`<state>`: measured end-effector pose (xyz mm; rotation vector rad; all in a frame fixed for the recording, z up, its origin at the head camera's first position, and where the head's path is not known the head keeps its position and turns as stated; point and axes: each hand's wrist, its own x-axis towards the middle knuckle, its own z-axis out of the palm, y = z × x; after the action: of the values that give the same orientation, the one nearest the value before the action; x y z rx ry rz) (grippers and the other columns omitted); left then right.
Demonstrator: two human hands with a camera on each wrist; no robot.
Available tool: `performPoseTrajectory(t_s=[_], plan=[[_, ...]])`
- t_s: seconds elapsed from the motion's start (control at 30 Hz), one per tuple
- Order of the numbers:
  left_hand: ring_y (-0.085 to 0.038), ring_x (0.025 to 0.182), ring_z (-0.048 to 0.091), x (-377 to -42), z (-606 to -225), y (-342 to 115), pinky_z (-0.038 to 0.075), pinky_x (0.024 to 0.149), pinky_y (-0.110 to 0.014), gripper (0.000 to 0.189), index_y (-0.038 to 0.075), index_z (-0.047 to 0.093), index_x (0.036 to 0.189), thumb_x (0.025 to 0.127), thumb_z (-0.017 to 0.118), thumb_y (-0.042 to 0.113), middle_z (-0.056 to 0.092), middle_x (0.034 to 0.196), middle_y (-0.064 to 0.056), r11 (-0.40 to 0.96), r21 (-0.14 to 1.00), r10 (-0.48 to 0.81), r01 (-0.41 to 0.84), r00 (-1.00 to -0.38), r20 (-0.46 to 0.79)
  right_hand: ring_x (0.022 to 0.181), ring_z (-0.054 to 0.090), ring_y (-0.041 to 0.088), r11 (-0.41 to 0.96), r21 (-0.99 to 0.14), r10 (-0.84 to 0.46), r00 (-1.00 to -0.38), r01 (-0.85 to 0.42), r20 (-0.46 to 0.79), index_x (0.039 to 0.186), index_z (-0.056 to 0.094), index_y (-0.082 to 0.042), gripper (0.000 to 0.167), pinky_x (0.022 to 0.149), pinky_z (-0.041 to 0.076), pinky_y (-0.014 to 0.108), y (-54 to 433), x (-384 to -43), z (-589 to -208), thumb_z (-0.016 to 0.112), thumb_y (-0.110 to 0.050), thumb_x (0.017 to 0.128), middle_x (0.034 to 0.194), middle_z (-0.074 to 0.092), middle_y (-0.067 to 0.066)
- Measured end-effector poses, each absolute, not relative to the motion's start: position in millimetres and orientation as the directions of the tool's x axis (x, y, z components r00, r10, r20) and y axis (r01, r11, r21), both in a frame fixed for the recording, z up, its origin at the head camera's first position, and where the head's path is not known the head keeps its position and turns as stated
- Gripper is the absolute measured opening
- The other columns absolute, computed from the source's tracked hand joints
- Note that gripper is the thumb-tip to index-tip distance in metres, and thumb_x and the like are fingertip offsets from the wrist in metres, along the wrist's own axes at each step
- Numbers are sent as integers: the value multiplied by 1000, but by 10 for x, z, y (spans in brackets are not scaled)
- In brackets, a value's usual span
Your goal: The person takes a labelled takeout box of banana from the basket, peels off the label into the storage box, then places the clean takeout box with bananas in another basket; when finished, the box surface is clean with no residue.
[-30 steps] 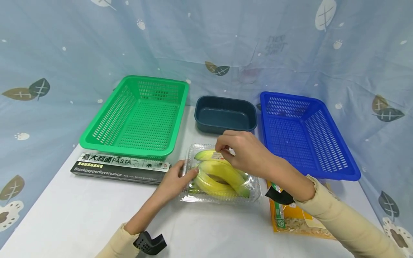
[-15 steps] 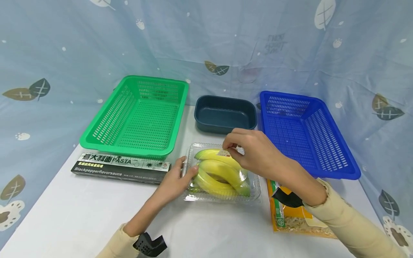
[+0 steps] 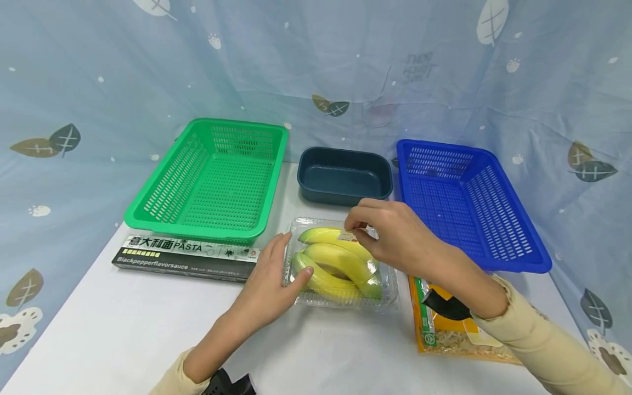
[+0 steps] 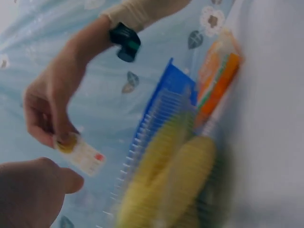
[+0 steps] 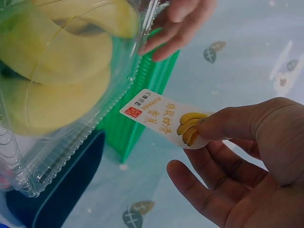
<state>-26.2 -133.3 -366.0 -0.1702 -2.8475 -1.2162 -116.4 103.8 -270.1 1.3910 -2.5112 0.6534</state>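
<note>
Several bananas [image 3: 340, 263] lie inside a clear plastic clamshell box [image 3: 321, 300] on the table. A small printed label [image 5: 156, 116] with a banana picture and writing is pinched between the thumb and fingers of my right hand [image 3: 390, 233]. It hangs above the box, apart from the lid in the right wrist view. My left hand [image 3: 266, 285] is at the box's left side, fingers extended and thumb spread toward the near-left part of the lid. Whether it touches the box I cannot tell.
A green basket [image 3: 197, 227] stands back left, with a black pasta box [image 3: 185, 266] before it. Behind the clamshell is a dark blue tub [image 3: 340, 195]. A blue basket [image 3: 518, 219] is back right; an orange food packet [image 3: 459, 340] lies in front of it.
My right hand has moved slightly right with the label. My left hand has loosened from the box's left edge, its fingers straightening and its thumb shifting a little nearer.
</note>
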Motion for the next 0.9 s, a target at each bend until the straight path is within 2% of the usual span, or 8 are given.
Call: performPoseTrajectory(t_s=[0.2, 0.27, 0.43, 0.63, 0.9], plan=[[-29, 144, 32, -252, -3276, -1438, 32, 113, -55, 74, 9, 31, 156, 96, 64, 39, 36, 156, -10, 702, 686, 159, 193, -981, 114, 79, 64, 10, 461, -291, -751, -543, -838, 376, 90, 73, -10, 19, 70, 57, 28, 1073, -1165, -2660, 79, 5, 81, 89, 67, -3], [-31, 136, 43, -277, -3136, -1504, 39, 107, -55, 71, 11, 33, 155, 97, 64, 36, 40, 153, -9, 705, 678, 163, 210, -978, 133, 78, 63, 10, 461, -293, -749, -544, -838, 378, 90, 73, -10, 18, 69, 56, 28, 1081, -1176, -2650, 79, 5, 81, 88, 67, -2], [-30, 118, 58, -392, -2877, -1680, 55, 88, -47, 58, 9, 44, 149, 97, 65, 25, 50, 143, -10, 693, 673, 169, 260, -965, 199, 76, 63, 11, 446, -292, -753, -531, -846, 389, 90, 73, -8, 19, 67, 56, 28, 1084, -1216, -2635, 78, 7, 81, 88, 68, 0], [-27, 116, 61, -561, -2715, -1807, 58, 81, -43, 47, 4, 54, 140, 96, 67, 14, 58, 135, -13, 675, 656, 218, 339, -940, 262, 76, 63, 10, 439, -267, -758, -513, -858, 402, 89, 72, -8, 19, 68, 56, 25, 1078, -1253, -2586, 79, 7, 80, 86, 67, -1], [-27, 111, 63, -799, -2518, -1811, 57, 82, -44, 47, 5, 54, 139, 95, 67, 17, 60, 133, -12, 740, 573, 246, 352, -935, 257, 78, 64, 13, 453, -258, -753, -521, -853, 402, 89, 72, -8, 16, 69, 56, 29, 1089, -1348, -2547, 77, 6, 82, 88, 69, 0]])
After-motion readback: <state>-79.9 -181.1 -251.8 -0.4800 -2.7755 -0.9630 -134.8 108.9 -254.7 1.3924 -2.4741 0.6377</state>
